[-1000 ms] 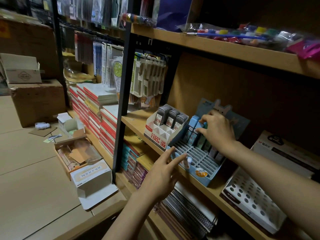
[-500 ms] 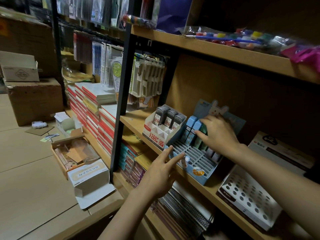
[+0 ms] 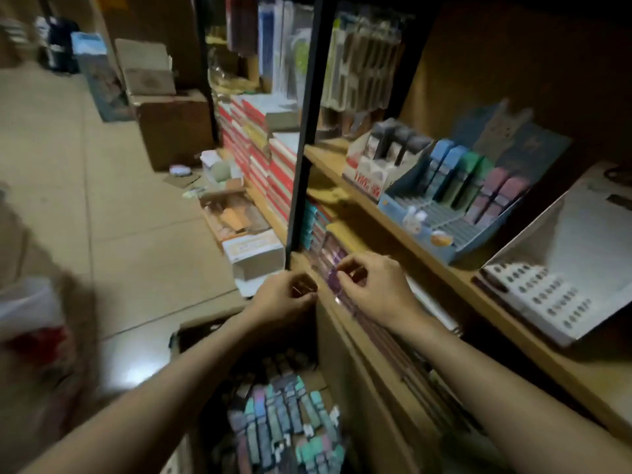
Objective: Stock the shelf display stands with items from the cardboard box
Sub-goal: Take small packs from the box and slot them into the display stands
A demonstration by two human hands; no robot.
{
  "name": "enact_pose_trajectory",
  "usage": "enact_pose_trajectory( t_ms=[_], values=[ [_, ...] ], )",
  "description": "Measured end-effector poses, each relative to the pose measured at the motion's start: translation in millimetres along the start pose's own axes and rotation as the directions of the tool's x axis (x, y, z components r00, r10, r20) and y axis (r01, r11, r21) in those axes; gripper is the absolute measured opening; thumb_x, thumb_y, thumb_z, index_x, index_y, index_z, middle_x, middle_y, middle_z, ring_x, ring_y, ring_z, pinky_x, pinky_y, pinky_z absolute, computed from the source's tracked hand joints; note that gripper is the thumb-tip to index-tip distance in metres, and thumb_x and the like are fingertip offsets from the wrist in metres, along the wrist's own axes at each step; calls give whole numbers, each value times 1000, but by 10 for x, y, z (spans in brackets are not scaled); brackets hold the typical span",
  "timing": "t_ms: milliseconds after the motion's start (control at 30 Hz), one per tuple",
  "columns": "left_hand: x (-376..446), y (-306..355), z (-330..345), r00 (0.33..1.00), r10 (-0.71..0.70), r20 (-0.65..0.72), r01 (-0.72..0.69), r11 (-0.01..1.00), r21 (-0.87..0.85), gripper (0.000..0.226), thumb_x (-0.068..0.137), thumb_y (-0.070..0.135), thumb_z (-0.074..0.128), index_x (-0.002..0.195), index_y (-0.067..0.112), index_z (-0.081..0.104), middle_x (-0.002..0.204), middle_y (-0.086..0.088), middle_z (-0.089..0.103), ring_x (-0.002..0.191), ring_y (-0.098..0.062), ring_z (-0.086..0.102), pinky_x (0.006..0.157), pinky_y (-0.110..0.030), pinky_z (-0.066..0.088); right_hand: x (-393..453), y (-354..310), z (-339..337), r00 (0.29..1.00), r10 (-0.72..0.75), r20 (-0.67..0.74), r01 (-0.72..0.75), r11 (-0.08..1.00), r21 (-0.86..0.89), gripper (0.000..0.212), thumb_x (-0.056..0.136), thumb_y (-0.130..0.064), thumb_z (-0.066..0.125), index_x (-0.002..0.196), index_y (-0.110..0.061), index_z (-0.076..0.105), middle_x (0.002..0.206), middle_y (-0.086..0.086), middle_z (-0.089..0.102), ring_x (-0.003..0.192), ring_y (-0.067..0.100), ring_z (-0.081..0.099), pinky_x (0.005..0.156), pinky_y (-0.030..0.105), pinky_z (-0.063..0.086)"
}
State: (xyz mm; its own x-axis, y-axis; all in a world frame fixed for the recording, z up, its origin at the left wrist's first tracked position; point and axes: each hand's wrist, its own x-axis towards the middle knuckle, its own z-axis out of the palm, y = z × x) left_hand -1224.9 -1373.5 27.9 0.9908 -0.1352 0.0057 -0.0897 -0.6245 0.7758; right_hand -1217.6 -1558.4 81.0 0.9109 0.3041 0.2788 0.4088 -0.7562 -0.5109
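Note:
The open cardboard box (image 3: 328, 340) stands on the floor below me and holds several small pastel packs (image 3: 284, 422). Both hands hover above its far end, close together. My left hand (image 3: 284, 297) has its fingers curled in, with nothing visible in them. My right hand (image 3: 374, 290) has thumb and forefinger pinched next to a purple pack (image 3: 333, 280) at the lower shelf's edge; motion blur hides whether it grips it. On the shelf above sits the blue display stand (image 3: 444, 249), with blue, green and pink packs (image 3: 468, 176) in its back row.
A white and red stand (image 3: 367, 177) with dark packs sits left of the blue one. To its right lies a white holed stand (image 3: 537, 299). A black upright post (image 3: 301, 165) divides the shelving. Small open boxes (image 3: 254, 251) and brown cartons (image 3: 174, 128) sit on the tiled floor.
Both hands have left the blue display stand and dropped to just above the cardboard box. My view has swung downward, so the box has come into sight.

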Motion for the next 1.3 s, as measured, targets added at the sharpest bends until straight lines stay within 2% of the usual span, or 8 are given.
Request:
enact_pose_trajectory(
  t_ms=[100,200,367,467,600,867,1100,1300],
  values=[
    [-457,-531,192,962,-267,-46,267,964,-12,4,86,23,71,85,25,68,87,7,67,84,-11,63,76,-27,49,-285,141,600,963,101,251,-110,994,20,6,86,-23,68,84,-26,72,79,-13,68,72,-1,60,65,14,46],
    [-856,-958,655,828,-553,-91,512,812,-281,13,89,17,68,79,25,64,85,1,69,81,-16,65,76,-33,54,-601,323,1165,892,208,402,-247,968,48,16,87,-21,68,78,-34,66,73,-20,60,72,-5,57,64,14,47],
    [-1204,-1407,1527,565,-818,-108,653,523,-548,7,92,14,63,89,21,63,102,-6,67,90,-18,63,83,-39,56,-1050,663,1915,792,385,474,-419,907,-35,15,90,-20,66,79,-30,63,80,-11,64,75,2,59,60,17,45],
    [-1247,-1598,1878,486,-867,-110,721,469,-511,22,92,15,63,114,16,61,123,-6,61,97,-16,61,76,-27,53,-1197,893,2185,734,439,518,-478,876,-65,9,90,-18,66,96,-21,72,95,-2,70,87,14,66,70,21,48],
    [-1201,-1794,2103,505,-841,-193,813,538,-221,50,92,19,63,139,17,46,152,-5,33,138,-24,34,112,-37,36,-1346,1163,2490,688,445,573,-437,885,-161,37,93,-23,63,129,-15,60,131,8,53,115,25,55,94,31,47],
    [-1238,-1881,2389,621,-757,-203,781,620,76,66,98,29,50,154,17,17,163,-4,-4,150,-24,-1,122,-40,13,-1484,1376,2913,677,415,608,-197,898,-394,61,97,-36,54,151,-26,28,155,5,26,142,27,24,109,44,30],
    [-1366,-1718,2505,675,-720,-163,736,672,79,53,97,28,50,148,31,34,162,3,8,149,-20,2,121,-39,12,-1534,1415,2965,716,382,584,-148,901,-408,59,96,-35,54,149,-27,30,155,4,28,143,26,21,110,45,27],
    [-1300,-1785,2397,675,-691,-258,697,712,-83,35,93,19,57,128,23,53,139,4,37,130,-14,35,101,-23,40,-1539,1399,2915,713,372,595,-172,915,-366,57,96,-35,56,148,-28,34,156,5,26,145,26,18,111,48,26]
  ],
)
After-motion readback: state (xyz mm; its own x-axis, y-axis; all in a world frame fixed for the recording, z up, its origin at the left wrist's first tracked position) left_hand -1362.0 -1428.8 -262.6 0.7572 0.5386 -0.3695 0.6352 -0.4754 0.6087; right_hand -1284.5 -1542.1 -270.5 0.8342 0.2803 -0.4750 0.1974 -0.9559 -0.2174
